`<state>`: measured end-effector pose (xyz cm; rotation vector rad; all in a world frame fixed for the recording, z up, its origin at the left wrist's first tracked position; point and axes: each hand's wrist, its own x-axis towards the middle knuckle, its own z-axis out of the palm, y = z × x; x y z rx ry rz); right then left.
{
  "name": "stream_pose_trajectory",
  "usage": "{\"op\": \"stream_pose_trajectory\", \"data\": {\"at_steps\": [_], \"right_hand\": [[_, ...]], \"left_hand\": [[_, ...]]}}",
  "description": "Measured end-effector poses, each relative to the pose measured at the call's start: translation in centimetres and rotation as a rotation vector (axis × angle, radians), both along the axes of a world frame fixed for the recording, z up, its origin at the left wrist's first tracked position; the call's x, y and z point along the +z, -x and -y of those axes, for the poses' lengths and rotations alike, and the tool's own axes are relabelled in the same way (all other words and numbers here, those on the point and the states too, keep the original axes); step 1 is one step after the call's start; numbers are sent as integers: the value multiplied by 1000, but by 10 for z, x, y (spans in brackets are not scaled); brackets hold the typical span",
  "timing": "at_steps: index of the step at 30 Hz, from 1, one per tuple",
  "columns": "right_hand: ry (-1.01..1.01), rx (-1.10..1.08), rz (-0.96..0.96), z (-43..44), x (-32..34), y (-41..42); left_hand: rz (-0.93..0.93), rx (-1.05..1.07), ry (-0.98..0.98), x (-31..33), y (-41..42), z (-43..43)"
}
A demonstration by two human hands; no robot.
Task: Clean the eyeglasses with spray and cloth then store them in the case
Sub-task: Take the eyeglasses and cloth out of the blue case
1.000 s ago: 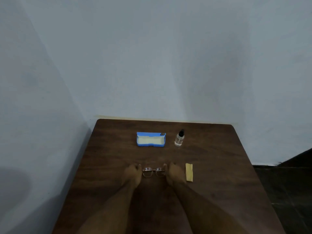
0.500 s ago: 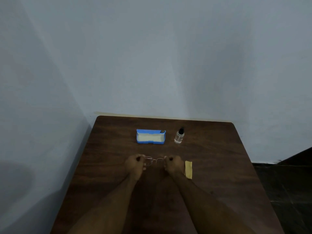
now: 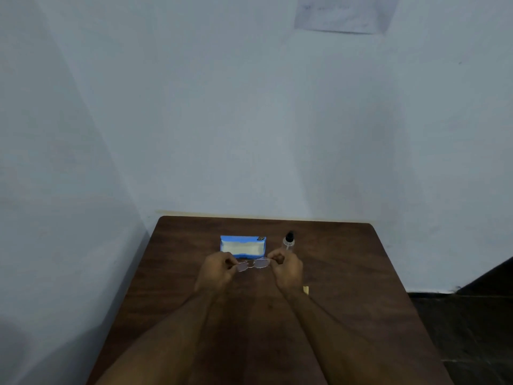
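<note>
Thin-framed eyeglasses hang in the air above the dark wooden table, lenses facing me. My left hand pinches their left end and my right hand pinches their right end. Just behind them lies the open blue case with a pale lining. A small clear spray bottle with a black cap stands to the right of the case, partly behind my right hand. Only a corner of the yellow cloth shows beside my right wrist.
The table stands in a corner, with pale walls at its back and left edges. A dark floor lies off its right edge. A sheet of paper hangs high on the back wall.
Both hands took hold of the eyeglasses on the table and lifted them up and away from me, toward the case. My right arm now covers most of the cloth.
</note>
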<state>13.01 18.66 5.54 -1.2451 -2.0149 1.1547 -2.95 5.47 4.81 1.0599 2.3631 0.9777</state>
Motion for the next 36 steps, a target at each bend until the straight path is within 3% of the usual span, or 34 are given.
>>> {"op": "stream_pose_trajectory", "data": {"at_steps": [10,15,19,25,36], "right_hand": [[-79,-1,-2,-2,6,2],[-108,2,-21,-2,3,4],[-153,15,-27,-1,-2,3],[-199,47,4,-5,-1,-1],[-577,401,363,-25,28,-4]], "left_hand": [[-297,-25,-120,14,-1,-1],[-288,38,-265,15,-2,-1],[-221,204,-298,24,-13,-7],[-153,309,-525,30,-22,-18],[-171,211,-488,33,-22,-12]]}}
